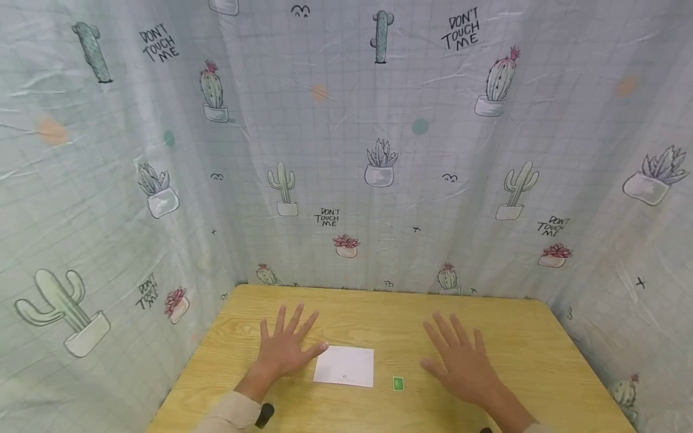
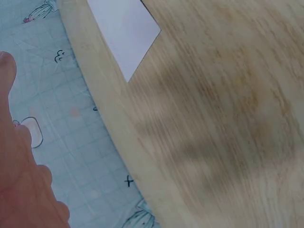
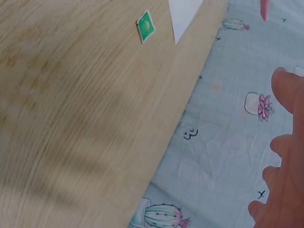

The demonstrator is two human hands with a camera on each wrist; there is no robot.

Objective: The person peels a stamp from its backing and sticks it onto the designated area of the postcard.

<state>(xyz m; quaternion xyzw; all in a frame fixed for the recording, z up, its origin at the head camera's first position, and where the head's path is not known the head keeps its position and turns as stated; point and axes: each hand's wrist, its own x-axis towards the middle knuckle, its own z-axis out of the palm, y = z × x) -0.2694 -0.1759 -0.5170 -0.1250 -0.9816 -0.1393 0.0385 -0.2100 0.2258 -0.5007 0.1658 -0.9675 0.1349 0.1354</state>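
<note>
A white envelope or card (image 1: pixel 344 365) with a small printed mark lies flat on the wooden table. To its right is a small green stamp (image 1: pixel 398 383) with a white border, which also shows in the right wrist view as a green stamp (image 3: pixel 146 26). My left hand (image 1: pixel 286 349) is held over the table at the envelope's left, fingers spread, its thumb overlapping the envelope's upper left corner in the head view. My right hand (image 1: pixel 460 364), fingers also spread, is to the right of the stamp. Nothing is in either hand.
The light wooden table (image 1: pixel 520 337) has rounded far corners. Around its far side and both sides hangs a pale curtain (image 1: pixel 335 120) printed with cacti and lettering. A dark object (image 1: pixel 264 415) sits at my left wrist.
</note>
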